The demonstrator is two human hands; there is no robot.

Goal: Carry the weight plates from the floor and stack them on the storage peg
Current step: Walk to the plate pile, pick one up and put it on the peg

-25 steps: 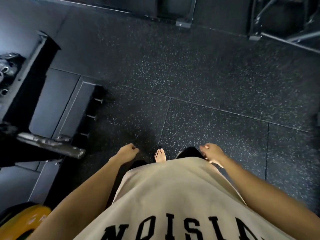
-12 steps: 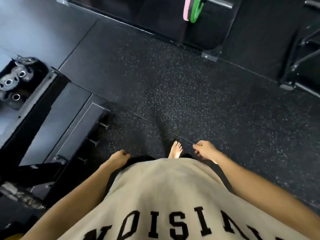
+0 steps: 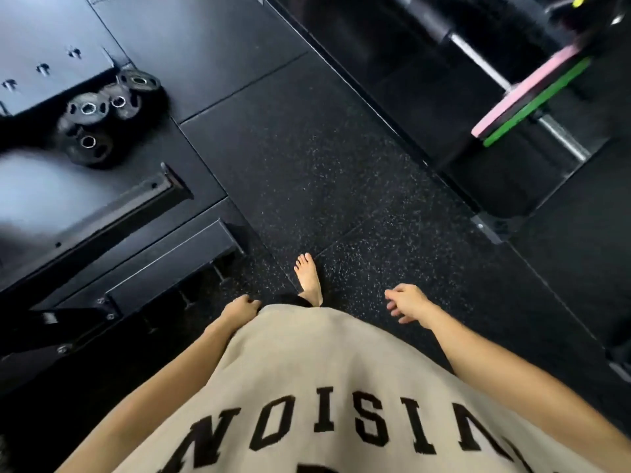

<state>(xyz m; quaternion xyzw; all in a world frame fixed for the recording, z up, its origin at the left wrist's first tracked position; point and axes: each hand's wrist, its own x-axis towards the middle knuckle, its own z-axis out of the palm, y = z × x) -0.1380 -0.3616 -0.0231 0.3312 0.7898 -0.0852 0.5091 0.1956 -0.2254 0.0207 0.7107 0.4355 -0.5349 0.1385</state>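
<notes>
Several small black weight plates (image 3: 102, 117) with metal centre holes lie in a loose pile on the floor at the upper left. My left hand (image 3: 240, 307) hangs beside my shirt with loosely curled fingers and holds nothing. My right hand (image 3: 406, 302) hangs at my right side, fingers relaxed and spread, also empty. Both hands are far from the plates. No storage peg is plainly visible.
A black rack base (image 3: 143, 233) with steel beams runs along the left. A barbell (image 3: 560, 138) with pink and green plates (image 3: 532, 97) lies at the upper right on a dark platform. Speckled rubber floor (image 3: 324, 172) stretches ahead; my bare foot (image 3: 309, 278) is stepping on it.
The view has swung left and forward as I walk: the pile of plates has come closer and further into view. My right hand's fingers have loosened and spread.
</notes>
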